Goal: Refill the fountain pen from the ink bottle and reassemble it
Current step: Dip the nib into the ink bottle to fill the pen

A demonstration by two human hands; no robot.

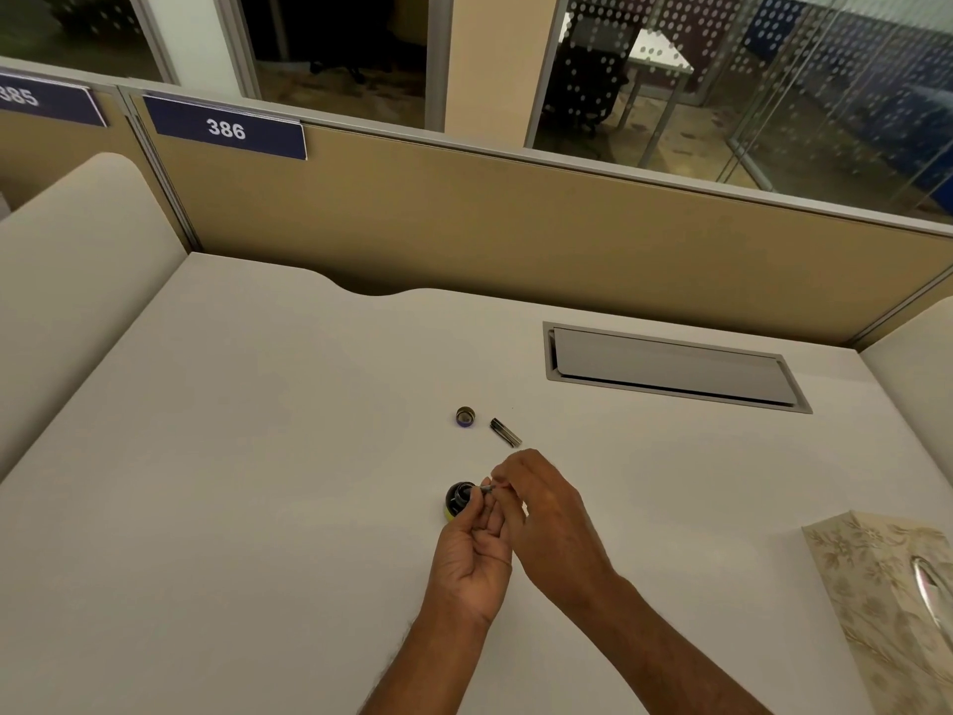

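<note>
Fingers (510,469) of my left hand (472,554) and right hand (546,513) pinch nib section (487,489) at open ink bottle (458,500) mouth, likely keeping drips close. Bottle cap (465,417), barrel (505,432) parked toward table (258,456) far edge, clear of work.

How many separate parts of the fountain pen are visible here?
2. One dark tube part lies on the desk, beyond the right hand. One thin part is pinched by that hand and the left hand, beside the ink bottle. Others may be hidden in the hands.

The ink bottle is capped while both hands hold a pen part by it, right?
No: the head view shows the cap lying on the desk beyond the open ink bottle. The left hand and right hand do hold the pen part by it.
</note>
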